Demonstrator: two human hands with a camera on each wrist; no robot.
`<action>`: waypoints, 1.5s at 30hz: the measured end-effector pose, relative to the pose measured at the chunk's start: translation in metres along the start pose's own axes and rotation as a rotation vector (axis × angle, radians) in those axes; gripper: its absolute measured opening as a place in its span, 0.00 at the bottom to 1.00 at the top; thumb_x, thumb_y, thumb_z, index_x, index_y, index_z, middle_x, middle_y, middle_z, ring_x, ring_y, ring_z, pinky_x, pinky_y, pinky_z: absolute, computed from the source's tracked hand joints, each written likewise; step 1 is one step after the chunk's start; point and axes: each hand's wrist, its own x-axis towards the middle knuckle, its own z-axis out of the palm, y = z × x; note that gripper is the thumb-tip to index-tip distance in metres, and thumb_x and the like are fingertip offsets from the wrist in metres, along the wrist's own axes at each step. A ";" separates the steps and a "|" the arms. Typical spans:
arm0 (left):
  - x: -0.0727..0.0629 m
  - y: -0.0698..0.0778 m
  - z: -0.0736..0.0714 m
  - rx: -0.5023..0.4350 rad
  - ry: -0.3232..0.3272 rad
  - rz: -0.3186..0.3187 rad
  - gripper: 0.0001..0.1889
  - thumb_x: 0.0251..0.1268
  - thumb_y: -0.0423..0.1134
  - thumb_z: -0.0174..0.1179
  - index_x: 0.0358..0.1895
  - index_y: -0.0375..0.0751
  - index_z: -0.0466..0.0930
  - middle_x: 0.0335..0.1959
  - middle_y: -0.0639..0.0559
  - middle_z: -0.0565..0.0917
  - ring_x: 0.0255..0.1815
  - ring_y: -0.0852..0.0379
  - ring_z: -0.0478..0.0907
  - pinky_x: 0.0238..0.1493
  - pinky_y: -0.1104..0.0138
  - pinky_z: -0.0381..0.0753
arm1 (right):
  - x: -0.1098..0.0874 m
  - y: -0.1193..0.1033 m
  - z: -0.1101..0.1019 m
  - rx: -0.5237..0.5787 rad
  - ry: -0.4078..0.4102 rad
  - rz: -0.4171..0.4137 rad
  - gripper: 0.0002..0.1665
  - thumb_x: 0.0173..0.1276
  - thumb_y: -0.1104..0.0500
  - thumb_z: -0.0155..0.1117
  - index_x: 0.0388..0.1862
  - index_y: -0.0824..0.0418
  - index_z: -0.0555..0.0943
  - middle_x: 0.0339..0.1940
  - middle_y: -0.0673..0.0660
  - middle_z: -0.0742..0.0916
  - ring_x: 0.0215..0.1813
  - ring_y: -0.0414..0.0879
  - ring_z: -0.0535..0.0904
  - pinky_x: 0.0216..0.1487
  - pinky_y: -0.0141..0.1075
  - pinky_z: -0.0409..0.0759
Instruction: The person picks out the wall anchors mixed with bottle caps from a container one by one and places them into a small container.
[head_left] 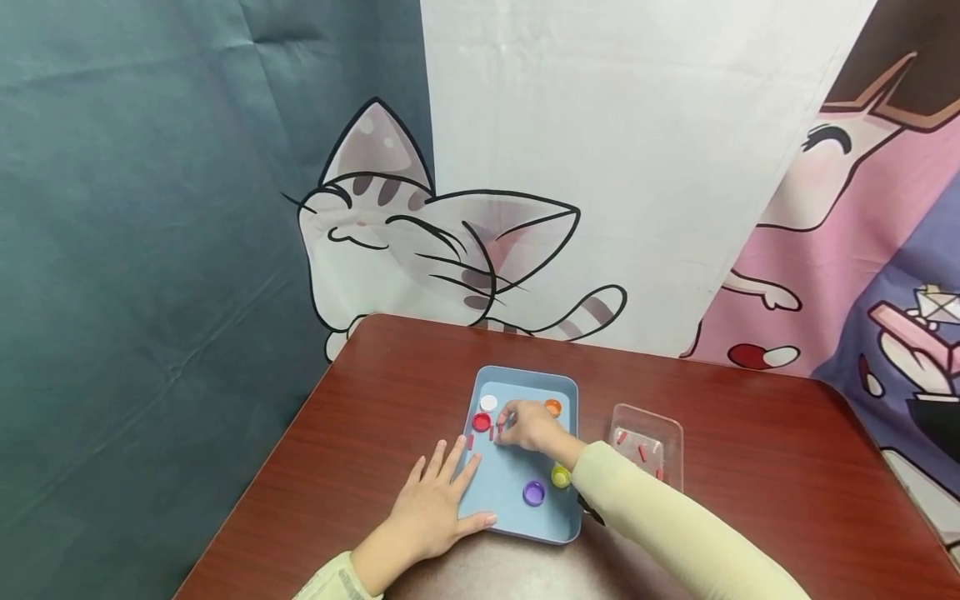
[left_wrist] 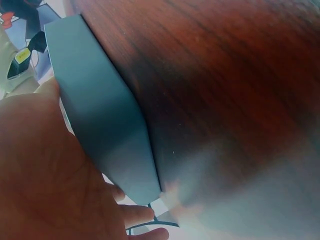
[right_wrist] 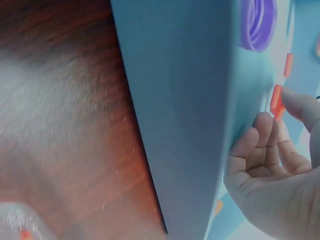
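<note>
A blue tray (head_left: pixel 502 500) lies on the table with bottle caps in it: white (head_left: pixel 488 403), red (head_left: pixel 481 422), orange (head_left: pixel 552 407), yellow (head_left: pixel 560 476) and purple (head_left: pixel 534 493). Over the tray, my right hand (head_left: pixel 534 427) pinches a small red stick (right_wrist: pixel 276 97) between thumb and fingertips, close to the red cap. Two more red sticks are nearby, one (head_left: pixel 491 433) just below the red cap and another (head_left: pixel 470 442) by the tray's left wall. My left hand (head_left: pixel 427 508) rests with straight, spread fingers along the tray's left edge.
Right of the tray stands a clear plastic box (head_left: pixel 681 442) holding several red sticks, partly hidden by my right sleeve (head_left: pixel 660 517). The brown table (head_left: pixel 765 450) ends at a cloth backdrop (head_left: pixel 645 150) printed with cartoon figures.
</note>
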 end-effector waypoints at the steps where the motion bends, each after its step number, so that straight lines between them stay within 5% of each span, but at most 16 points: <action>1: 0.000 0.000 0.000 0.000 -0.001 0.000 0.47 0.66 0.77 0.44 0.80 0.51 0.59 0.83 0.44 0.50 0.82 0.37 0.49 0.75 0.40 0.57 | -0.001 0.000 -0.002 0.004 0.003 -0.004 0.13 0.55 0.57 0.81 0.34 0.55 0.83 0.26 0.49 0.81 0.28 0.43 0.75 0.29 0.33 0.73; 12: -0.002 -0.001 0.001 -0.031 0.000 -0.008 0.47 0.66 0.77 0.46 0.80 0.51 0.59 0.83 0.44 0.50 0.82 0.36 0.49 0.75 0.40 0.56 | -0.025 0.009 -0.026 0.091 0.068 -0.082 0.12 0.58 0.58 0.79 0.35 0.56 0.82 0.21 0.49 0.79 0.25 0.40 0.72 0.26 0.31 0.71; 32: 0.000 -0.005 -0.001 -0.029 0.003 -0.016 0.47 0.66 0.77 0.44 0.81 0.51 0.58 0.84 0.44 0.49 0.82 0.36 0.47 0.75 0.39 0.55 | -0.067 0.043 -0.058 0.240 0.223 -0.038 0.13 0.58 0.58 0.78 0.41 0.55 0.85 0.25 0.46 0.81 0.32 0.40 0.76 0.34 0.31 0.74; 45: -0.001 -0.001 0.001 -0.047 -0.003 0.012 0.47 0.67 0.76 0.45 0.80 0.50 0.59 0.83 0.43 0.49 0.82 0.35 0.47 0.75 0.39 0.54 | -0.102 0.080 -0.079 0.299 0.260 0.024 0.19 0.60 0.55 0.77 0.47 0.60 0.84 0.29 0.50 0.82 0.31 0.43 0.76 0.25 0.32 0.73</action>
